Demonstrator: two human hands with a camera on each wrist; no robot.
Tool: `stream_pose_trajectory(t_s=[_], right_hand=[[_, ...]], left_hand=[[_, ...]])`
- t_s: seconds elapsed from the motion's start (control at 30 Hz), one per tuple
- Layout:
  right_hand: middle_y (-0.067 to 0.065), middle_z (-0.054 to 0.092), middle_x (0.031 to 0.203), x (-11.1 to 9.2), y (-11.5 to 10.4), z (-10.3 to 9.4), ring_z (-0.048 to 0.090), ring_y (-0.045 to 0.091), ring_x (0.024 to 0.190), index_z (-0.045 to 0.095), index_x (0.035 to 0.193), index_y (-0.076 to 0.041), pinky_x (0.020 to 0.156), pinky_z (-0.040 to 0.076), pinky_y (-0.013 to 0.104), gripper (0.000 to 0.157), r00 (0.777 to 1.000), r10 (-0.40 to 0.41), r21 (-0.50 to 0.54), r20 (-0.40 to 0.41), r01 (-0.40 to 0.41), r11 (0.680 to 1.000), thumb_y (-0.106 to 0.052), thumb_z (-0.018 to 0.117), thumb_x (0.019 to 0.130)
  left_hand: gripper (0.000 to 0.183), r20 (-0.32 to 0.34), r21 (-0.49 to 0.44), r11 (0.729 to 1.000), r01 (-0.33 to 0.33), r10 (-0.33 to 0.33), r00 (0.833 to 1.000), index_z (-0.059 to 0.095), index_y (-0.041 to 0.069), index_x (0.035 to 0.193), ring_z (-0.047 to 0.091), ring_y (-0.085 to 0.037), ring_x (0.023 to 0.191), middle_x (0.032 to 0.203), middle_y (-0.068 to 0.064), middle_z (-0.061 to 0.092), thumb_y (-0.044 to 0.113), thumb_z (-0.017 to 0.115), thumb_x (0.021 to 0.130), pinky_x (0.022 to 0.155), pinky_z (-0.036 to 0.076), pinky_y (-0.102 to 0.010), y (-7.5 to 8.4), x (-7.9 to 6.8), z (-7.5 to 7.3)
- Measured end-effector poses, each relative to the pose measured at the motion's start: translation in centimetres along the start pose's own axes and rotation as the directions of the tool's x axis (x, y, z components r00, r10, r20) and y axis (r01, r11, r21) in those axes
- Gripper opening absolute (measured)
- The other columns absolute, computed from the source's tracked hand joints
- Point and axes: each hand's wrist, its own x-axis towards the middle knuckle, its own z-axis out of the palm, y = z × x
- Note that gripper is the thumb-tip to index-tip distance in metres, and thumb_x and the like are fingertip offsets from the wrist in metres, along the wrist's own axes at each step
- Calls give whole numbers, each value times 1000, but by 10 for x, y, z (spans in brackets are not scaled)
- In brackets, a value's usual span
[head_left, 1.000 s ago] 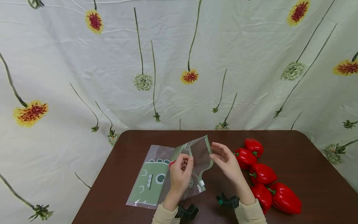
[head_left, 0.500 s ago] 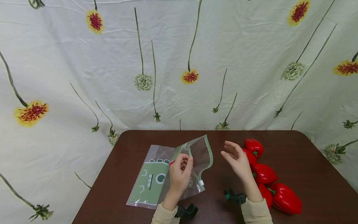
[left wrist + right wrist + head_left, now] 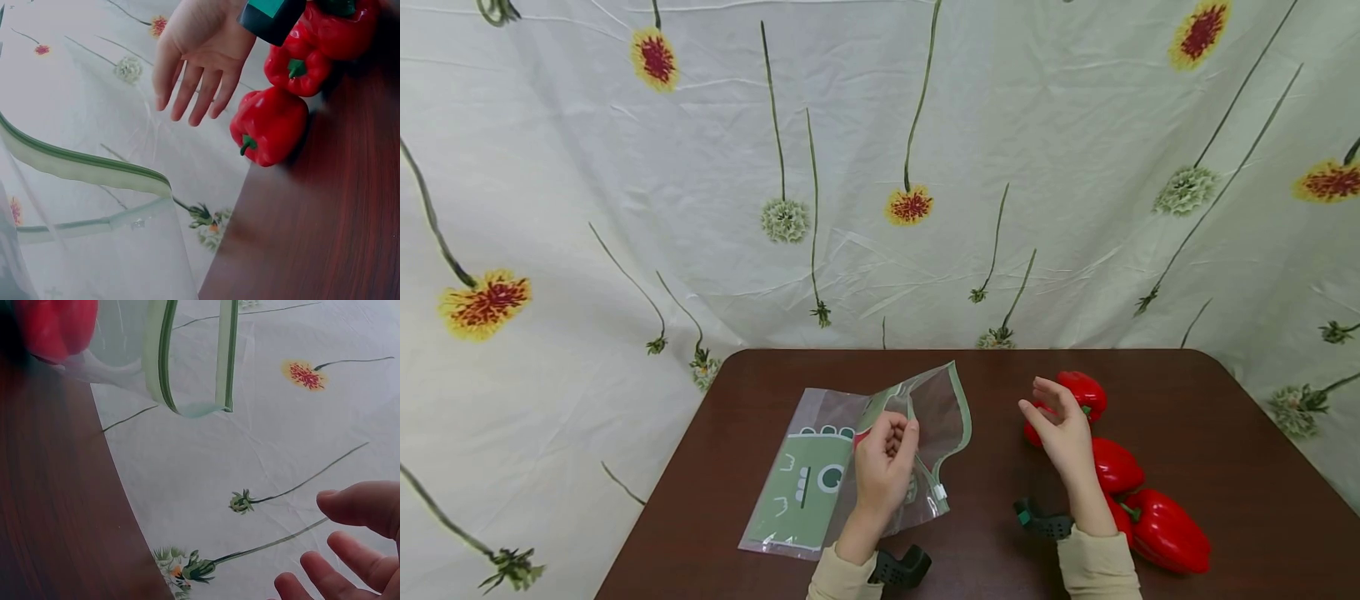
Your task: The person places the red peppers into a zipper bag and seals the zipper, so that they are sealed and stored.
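Note:
My left hand (image 3: 883,467) pinches the near side of a clear zip bag (image 3: 938,408), fingers curled and its mouth spread wide. A green strip edges the mouth, with a white slider (image 3: 940,492) at the near corner. In the right wrist view a red bell pepper (image 3: 59,328) shows behind the clear plastic. My right hand (image 3: 1063,437) hangs with loose, spread fingers and holds nothing. It overlaps the red bell peppers on the right in the head view. Among them are a far bell pepper (image 3: 1086,392), a middle one (image 3: 1117,465) and a near one (image 3: 1171,533).
Flat clear plastic with a green cartoon face print (image 3: 797,496) lies left of the raised bag mouth. All this is on a dark brown table (image 3: 760,367) with rounded far corners. Behind it hangs a white flowered cloth (image 3: 865,150). Each wrist carries a black camera mount.
My right hand has left the bag's far edge and moved right to the peppers. The left hand keeps its place, and the bag mouth stays spread.

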Motion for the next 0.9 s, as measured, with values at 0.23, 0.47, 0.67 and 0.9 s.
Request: stream_pose_trajectory(t_s=[0.23, 0.47, 0.67, 0.9], right_hand=[[16, 50, 131, 3, 7, -5, 47, 28, 117, 46, 132, -4, 94, 43, 29, 50, 997, -35, -21, -65, 34, 999, -22, 65, 89], [12, 50, 130, 3, 12, -13, 47, 23, 116, 47, 131, -4, 89, 43, 17, 50, 990, -1, -13, -139, -1, 1000, -24, 65, 89], [13, 51, 130, 5, 12, -18, 45, 24, 117, 47, 131, -2, 103, 34, 41, 49, 983, 32, 5, -183, -32, 999, -20, 65, 89], [19, 42, 138, 5, 13, -22, 35, 34, 128, 43, 134, -2, 103, 32, 50, 54, 985, 88, -57, -149, -97, 994, -24, 64, 89]], left_hand=[[15, -4, 10, 1000, 3, -3, 1000, 54, 1, 75, 40, -5, 45, 56, -4, 52, -11, 60, 81, 39, 34, -18, -1, 1, -1], [15, 1, 16, 1000, 17, -17, 1000, 54, 2, 75, 41, -4, 46, 56, -4, 52, -10, 61, 82, 40, 34, -18, -1, -1, -3], [15, 2, 8, 1000, 15, -15, 1000, 54, 1, 75, 40, -5, 45, 55, -3, 51, -10, 61, 82, 39, 34, -17, -3, -1, -3], [15, 9, 11, 1000, 18, -18, 1000, 54, 2, 75, 41, -5, 46, 55, -3, 51, -10, 61, 82, 40, 34, -18, -3, -1, -3]])
